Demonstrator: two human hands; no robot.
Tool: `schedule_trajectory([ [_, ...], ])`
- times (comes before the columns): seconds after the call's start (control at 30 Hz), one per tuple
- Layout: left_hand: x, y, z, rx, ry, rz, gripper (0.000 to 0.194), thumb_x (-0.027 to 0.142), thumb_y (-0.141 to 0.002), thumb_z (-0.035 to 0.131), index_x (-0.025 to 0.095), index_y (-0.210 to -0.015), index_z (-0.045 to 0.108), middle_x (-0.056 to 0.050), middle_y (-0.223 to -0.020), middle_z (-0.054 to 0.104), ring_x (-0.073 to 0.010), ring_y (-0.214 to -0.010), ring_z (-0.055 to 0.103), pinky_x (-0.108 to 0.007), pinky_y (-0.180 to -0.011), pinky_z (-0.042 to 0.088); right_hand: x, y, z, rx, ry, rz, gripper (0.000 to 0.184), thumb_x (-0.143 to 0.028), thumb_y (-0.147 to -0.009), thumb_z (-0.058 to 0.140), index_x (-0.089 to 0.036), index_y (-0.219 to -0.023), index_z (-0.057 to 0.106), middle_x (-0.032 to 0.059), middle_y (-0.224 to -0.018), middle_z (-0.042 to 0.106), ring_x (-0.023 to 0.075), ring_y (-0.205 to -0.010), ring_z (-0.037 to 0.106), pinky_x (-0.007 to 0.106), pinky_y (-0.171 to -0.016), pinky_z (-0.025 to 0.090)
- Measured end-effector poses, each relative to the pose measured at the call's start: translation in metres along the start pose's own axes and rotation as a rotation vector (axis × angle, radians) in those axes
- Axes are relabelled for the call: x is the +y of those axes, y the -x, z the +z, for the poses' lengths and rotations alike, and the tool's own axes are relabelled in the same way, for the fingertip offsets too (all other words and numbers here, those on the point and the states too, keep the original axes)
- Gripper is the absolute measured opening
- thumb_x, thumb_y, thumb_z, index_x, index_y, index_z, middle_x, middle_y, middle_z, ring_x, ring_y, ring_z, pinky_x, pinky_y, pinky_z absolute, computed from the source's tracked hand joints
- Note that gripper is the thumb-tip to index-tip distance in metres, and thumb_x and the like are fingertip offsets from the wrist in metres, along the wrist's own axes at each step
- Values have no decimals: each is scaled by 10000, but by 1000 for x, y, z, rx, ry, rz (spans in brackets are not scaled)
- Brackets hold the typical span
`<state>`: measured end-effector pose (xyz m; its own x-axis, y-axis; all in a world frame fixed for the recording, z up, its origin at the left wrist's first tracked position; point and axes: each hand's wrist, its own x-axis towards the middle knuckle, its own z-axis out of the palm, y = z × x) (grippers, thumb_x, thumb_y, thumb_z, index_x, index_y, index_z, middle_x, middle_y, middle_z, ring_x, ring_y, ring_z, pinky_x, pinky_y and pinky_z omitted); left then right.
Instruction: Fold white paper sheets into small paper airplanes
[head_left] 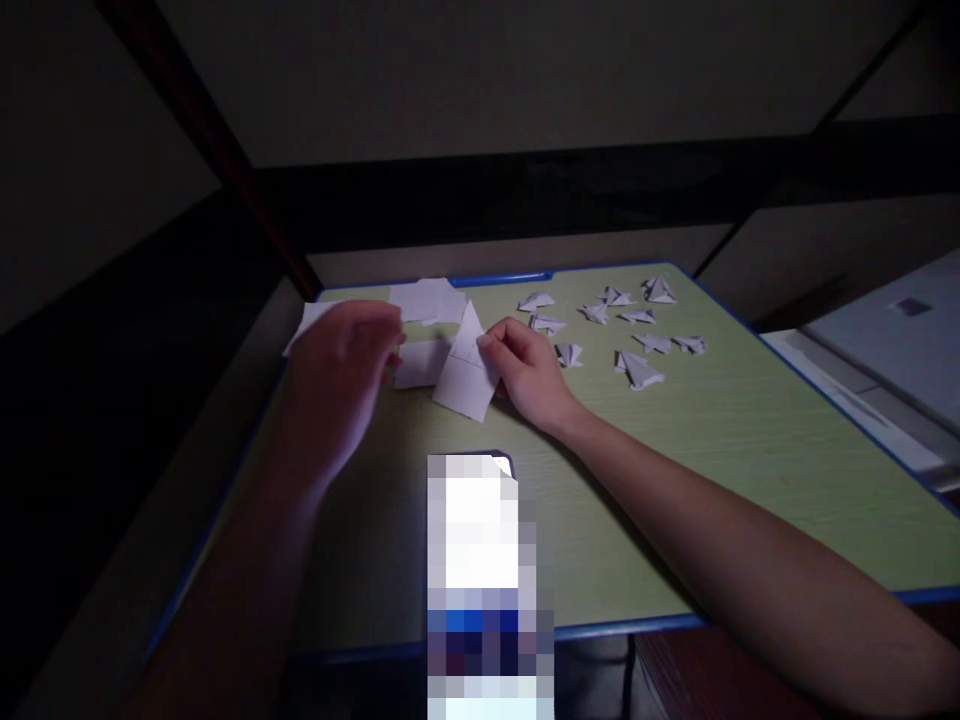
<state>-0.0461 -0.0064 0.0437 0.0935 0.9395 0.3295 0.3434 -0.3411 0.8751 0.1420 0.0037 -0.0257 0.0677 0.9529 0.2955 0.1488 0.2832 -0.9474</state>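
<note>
My right hand [525, 372] pinches the right edge of a partly folded white paper [466, 375], whose top comes to a point above the table. My left hand [341, 365] hovers just left of that paper, fingers curled and smeared by motion, over a small white slip [420, 362]. More loose white paper slips [427, 300] lie behind my hands near the far edge. Several small folded paper triangles [637, 368] are scattered to the right of my right hand.
The work lies on a green table with a blue rim [750, 440]. A phone with a lit, blurred screen [484, 580] lies at the near edge in front of me. A pale surface [892, 350] sits off to the right. The room is dark.
</note>
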Motion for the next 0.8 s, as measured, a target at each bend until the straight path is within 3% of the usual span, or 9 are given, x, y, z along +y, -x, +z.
schedule_trajectory([
  [0.1,-4,-12,24,-36,-43,-103,154,303,-829,606,156,-813,649,-15,-724,637,-138,-649,554,-271,-581,409,-2,2,0,-24,-28,11,262,-393,-863,587,-225,-685,492,-37,-567,438,132,-542,413,279,-494,300],
  [0.17,-9,-14,40,-124,-20,-102,156,281,-825,587,160,-732,622,-6,-689,611,-133,-634,531,-273,-573,389,-3,3,0,-44,-42,8,265,-378,-860,585,-225,-669,483,-39,-557,438,130,-538,410,279,-496,298],
  [0.27,-19,-11,53,-111,31,-58,196,268,-817,589,176,-645,571,25,-609,526,-120,-599,456,-280,-559,345,-4,3,0,-72,-41,-15,246,-346,-864,578,-224,-669,490,-38,-555,447,129,-535,406,283,-501,294],
  [0.53,-42,-8,54,-38,282,-66,195,247,-797,629,183,-631,551,46,-591,486,-104,-581,403,-280,-553,333,-2,5,0,-145,17,-35,244,-352,-878,581,-220,-687,506,-31,-567,460,131,-552,412,279,-510,297],
  [0.8,-48,-7,56,-74,254,-40,213,333,-822,645,172,-686,614,28,-646,557,-108,-621,466,-277,-573,352,-4,5,0,-149,-2,-19,270,-349,-863,604,-221,-656,488,-34,-545,463,121,-517,402,276,-488,293],
])
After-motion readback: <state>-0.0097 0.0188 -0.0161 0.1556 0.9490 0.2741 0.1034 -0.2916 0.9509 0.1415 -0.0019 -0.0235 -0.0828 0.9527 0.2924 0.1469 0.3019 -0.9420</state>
